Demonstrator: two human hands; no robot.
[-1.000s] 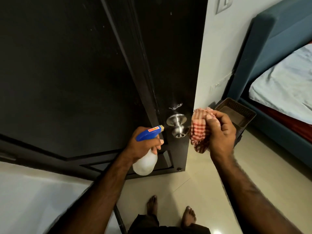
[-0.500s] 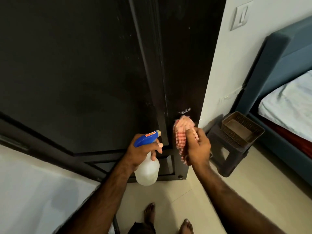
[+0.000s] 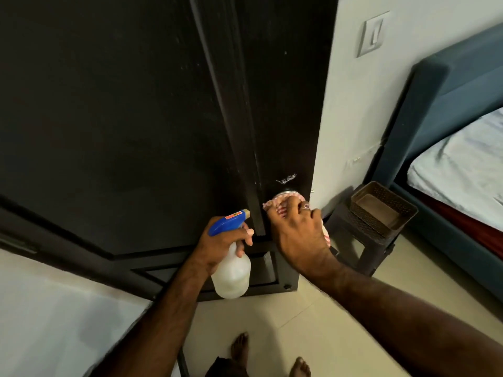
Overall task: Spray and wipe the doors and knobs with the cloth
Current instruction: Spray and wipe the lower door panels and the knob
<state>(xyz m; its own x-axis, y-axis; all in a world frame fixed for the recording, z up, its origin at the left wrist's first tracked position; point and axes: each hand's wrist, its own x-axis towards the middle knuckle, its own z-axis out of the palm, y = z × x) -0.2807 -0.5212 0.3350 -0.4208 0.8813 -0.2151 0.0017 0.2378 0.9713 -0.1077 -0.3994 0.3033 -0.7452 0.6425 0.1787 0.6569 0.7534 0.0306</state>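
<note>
White wall [image 3: 351, 110] with light switch [image 3: 373, 34], blue bed frame [image 3: 446, 85] with pale sheet [image 3: 462, 170], brown basket [image 3: 382, 209] on dark stool [image 3: 362, 240], beige tiled floor [image 3: 313, 322], bare feet [image 3: 239, 346]

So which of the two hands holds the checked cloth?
The right hand, pressing the cloth over the knob; the left hand grips the spray bottle.
</note>
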